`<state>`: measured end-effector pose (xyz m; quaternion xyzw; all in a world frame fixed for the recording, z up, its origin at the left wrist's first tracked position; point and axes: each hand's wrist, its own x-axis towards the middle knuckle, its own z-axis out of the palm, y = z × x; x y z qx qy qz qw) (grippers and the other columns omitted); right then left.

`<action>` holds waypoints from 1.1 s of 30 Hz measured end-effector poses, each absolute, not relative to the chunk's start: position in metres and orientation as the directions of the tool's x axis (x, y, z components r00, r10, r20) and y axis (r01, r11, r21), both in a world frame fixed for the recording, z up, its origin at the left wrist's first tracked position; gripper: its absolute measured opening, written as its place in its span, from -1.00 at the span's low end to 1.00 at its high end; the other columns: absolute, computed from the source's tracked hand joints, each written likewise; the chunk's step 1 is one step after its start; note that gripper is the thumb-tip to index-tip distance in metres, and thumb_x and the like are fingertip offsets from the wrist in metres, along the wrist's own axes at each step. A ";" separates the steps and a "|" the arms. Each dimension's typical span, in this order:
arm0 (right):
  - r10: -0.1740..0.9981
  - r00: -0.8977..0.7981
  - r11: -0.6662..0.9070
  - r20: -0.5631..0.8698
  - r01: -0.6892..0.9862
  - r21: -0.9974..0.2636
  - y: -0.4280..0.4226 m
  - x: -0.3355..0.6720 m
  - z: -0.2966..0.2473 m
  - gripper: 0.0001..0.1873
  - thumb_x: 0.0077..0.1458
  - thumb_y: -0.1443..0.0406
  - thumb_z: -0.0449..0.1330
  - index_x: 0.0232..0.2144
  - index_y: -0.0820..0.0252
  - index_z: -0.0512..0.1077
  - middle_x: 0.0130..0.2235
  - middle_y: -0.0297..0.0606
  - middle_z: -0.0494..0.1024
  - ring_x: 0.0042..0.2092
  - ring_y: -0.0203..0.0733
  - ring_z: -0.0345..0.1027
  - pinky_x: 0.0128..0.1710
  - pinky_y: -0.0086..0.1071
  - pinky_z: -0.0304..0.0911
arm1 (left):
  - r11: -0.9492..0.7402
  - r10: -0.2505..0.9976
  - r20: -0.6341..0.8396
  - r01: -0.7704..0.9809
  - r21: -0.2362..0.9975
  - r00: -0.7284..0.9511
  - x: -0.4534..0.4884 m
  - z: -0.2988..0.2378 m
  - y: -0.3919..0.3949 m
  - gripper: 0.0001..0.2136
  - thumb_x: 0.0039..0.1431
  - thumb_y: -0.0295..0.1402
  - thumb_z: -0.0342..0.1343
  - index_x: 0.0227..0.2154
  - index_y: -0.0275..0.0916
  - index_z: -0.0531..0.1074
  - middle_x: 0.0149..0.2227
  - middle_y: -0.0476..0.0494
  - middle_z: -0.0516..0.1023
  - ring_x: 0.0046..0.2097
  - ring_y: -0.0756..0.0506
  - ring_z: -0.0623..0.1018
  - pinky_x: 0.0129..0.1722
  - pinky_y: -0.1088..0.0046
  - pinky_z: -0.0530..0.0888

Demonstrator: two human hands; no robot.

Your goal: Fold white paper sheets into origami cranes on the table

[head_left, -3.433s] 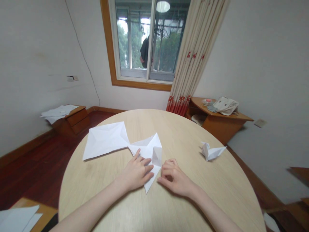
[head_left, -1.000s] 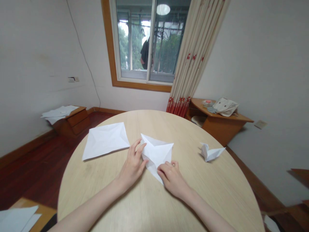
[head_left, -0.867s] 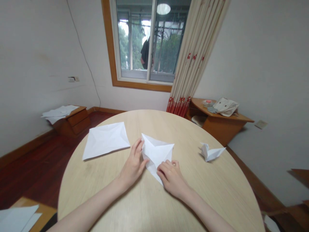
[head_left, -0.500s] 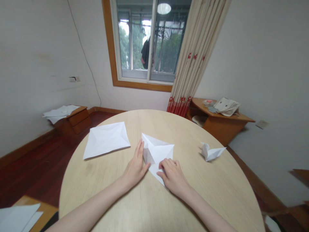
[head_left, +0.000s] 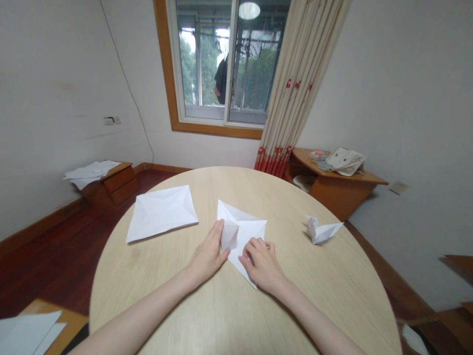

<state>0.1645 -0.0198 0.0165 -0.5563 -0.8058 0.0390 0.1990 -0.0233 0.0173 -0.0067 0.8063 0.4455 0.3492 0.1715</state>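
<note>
A partly folded sheet of white paper lies in front of me on the round table. At its left edge, my left hand has its fingers nearly straight and its thumb below, holding a raised flap that leans inward. My right hand rests on the lower right part of the sheet, fingers curled and thumb bent in, pressing on it; its fingertips are partly hidden. To the right stands a folded paper bird, apart from both hands.
Creased white paper lies at the left on the pale wooden table. Beyond are a low cabinet with papers, a corner shelf holding a cloth bag, a curtain and a window. More sheets lie at lower left.
The flap at the sheet's left has folded further inward, to the right. My left fingers have slid slightly down and right along the edge; my right hand has barely moved.
</note>
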 end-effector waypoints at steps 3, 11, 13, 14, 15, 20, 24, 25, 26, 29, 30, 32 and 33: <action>0.918 -0.278 0.359 0.283 0.885 -0.296 -0.015 0.164 0.014 -0.87 0.16 0.33 0.12 -0.45 0.17 0.31 -0.29 -0.30 0.42 -0.16 -0.15 0.25 -0.13 -0.24 -0.03 | -0.507 0.862 0.383 0.596 0.623 0.333 -0.024 -0.009 0.020 -0.32 0.08 -0.43 0.07 0.26 -0.31 -0.05 0.28 -0.39 0.09 0.31 -0.23 0.10 0.25 0.07 0.14; 0.929 -0.241 0.317 0.280 0.909 -0.270 -0.005 0.159 0.006 -0.81 0.20 0.30 0.07 -0.47 0.19 0.34 -0.27 -0.27 0.40 -0.15 -0.13 0.23 -0.17 -0.25 -0.02 | -0.472 0.882 0.370 0.579 0.665 0.293 -0.022 -0.013 0.024 -0.32 0.03 -0.41 0.12 0.22 -0.37 0.03 0.24 -0.43 0.17 0.26 -0.26 0.19 0.23 0.06 0.16; 0.929 -0.238 0.314 0.285 0.913 -0.261 -0.005 0.157 0.004 -0.77 0.21 0.25 0.09 -0.48 0.19 0.33 -0.28 -0.28 0.39 -0.16 -0.13 0.23 -0.18 -0.26 -0.03 | -0.475 0.880 0.373 0.578 0.663 0.295 -0.022 -0.013 0.024 -0.32 0.02 -0.41 0.12 0.22 -0.38 0.03 0.24 -0.44 0.16 0.26 -0.26 0.19 0.23 0.06 0.16; 0.927 -0.240 0.316 0.288 0.914 -0.254 -0.004 0.157 0.003 -0.76 0.21 0.22 0.09 -0.48 0.19 0.33 -0.28 -0.28 0.39 -0.16 -0.13 0.23 -0.19 -0.26 -0.03 | -0.476 0.879 0.371 0.580 0.661 0.299 -0.022 -0.014 0.024 -0.32 0.03 -0.41 0.12 0.22 -0.39 0.03 0.24 -0.44 0.16 0.26 -0.26 0.19 0.23 0.06 0.16; 0.924 -0.246 0.321 0.292 0.915 -0.245 -0.004 0.157 0.002 -0.75 0.21 0.21 0.09 -0.47 0.18 0.34 -0.28 -0.28 0.39 -0.17 -0.13 0.22 -0.19 -0.27 -0.03 | -0.477 0.879 0.368 0.582 0.659 0.304 -0.023 -0.014 0.024 -0.32 0.04 -0.40 0.11 0.22 -0.40 0.02 0.24 -0.45 0.15 0.27 -0.26 0.18 0.23 0.06 0.16; 0.916 -0.270 0.333 0.298 0.925 -0.183 -0.004 0.157 0.000 -0.81 0.23 0.25 0.08 -0.43 0.18 0.34 -0.27 -0.26 0.41 -0.18 -0.14 0.22 -0.20 -0.27 -0.04 | -0.494 0.870 0.363 0.584 0.645 0.335 -0.026 -0.014 0.023 -0.32 0.09 -0.39 0.07 0.25 -0.38 -0.04 0.27 -0.44 0.09 0.29 -0.26 0.12 0.24 0.05 0.13; 0.920 -0.274 0.328 0.281 0.930 -0.164 -0.004 0.156 0.001 -0.82 0.24 0.26 0.06 -0.41 0.18 0.33 -0.25 -0.25 0.42 -0.16 -0.13 0.24 -0.20 -0.27 -0.03 | -0.527 0.850 0.364 0.605 0.597 0.381 -0.029 -0.012 0.022 -0.32 0.13 -0.38 0.03 0.28 -0.37 -0.10 0.30 -0.42 0.02 0.32 -0.25 0.05 0.25 0.05 0.10; 0.921 -0.274 0.326 0.278 0.931 -0.163 -0.004 0.156 0.001 -0.82 0.24 0.26 0.06 -0.40 0.18 0.34 -0.24 -0.25 0.42 -0.16 -0.13 0.24 -0.20 -0.27 -0.03 | -0.536 0.844 0.366 0.613 0.581 0.391 -0.030 -0.012 0.022 -0.32 0.13 -0.38 0.03 0.28 -0.36 -0.11 0.30 -0.41 0.02 0.32 -0.25 0.04 0.25 0.05 0.11; 0.921 -0.274 0.325 0.276 0.932 -0.162 -0.004 0.156 0.002 -0.82 0.24 0.26 0.06 -0.40 0.18 0.34 -0.24 -0.25 0.42 -0.15 -0.12 0.24 -0.20 -0.27 -0.03 | -0.544 0.839 0.370 0.621 0.565 0.399 -0.030 -0.011 0.022 -0.32 0.13 -0.38 0.03 0.28 -0.35 -0.12 0.31 -0.40 0.02 0.32 -0.25 0.04 0.25 0.05 0.11; 0.918 -0.277 0.327 0.284 0.933 -0.147 -0.005 0.156 0.002 -0.82 0.25 0.25 0.05 -0.40 0.17 0.34 -0.24 -0.25 0.42 -0.16 -0.13 0.25 -0.20 -0.27 -0.03 | -0.560 0.828 0.381 0.647 0.518 0.411 -0.032 -0.010 0.023 -0.31 0.14 -0.36 0.04 0.28 -0.30 -0.13 0.31 -0.38 0.02 0.32 -0.26 0.04 0.25 0.02 0.07; 0.915 -0.279 0.329 0.292 0.934 -0.141 -0.005 0.156 0.001 -0.81 0.25 0.25 0.05 -0.40 0.17 0.34 -0.24 -0.25 0.42 -0.17 -0.13 0.25 -0.20 -0.27 -0.03 | -0.561 0.827 0.383 0.656 0.505 0.412 -0.032 -0.010 0.023 -0.31 0.14 -0.35 0.04 0.29 -0.29 -0.14 0.31 -0.38 0.02 0.32 -0.26 0.04 0.26 0.01 0.06; 0.905 -0.287 0.341 0.314 0.931 -0.132 -0.006 0.157 0.001 -0.78 0.26 0.23 0.04 -0.42 0.17 0.34 -0.27 -0.26 0.43 -0.18 -0.14 0.25 -0.20 -0.27 -0.04 | -0.557 0.829 0.377 0.673 0.486 0.414 -0.033 -0.009 0.024 -0.30 0.15 -0.33 0.05 0.28 -0.29 -0.14 0.31 -0.38 0.02 0.32 -0.26 0.04 0.26 -0.01 0.03; 0.897 -0.298 0.355 0.327 0.926 -0.130 -0.007 0.157 0.001 -0.76 0.26 0.22 0.04 -0.43 0.17 0.34 -0.28 -0.27 0.44 -0.19 -0.15 0.25 -0.20 -0.27 -0.05 | -0.552 0.832 0.370 0.681 0.481 0.413 -0.033 -0.009 0.025 -0.30 0.15 -0.31 0.06 0.28 -0.30 -0.14 0.31 -0.39 0.01 0.32 -0.27 0.03 0.26 -0.02 0.03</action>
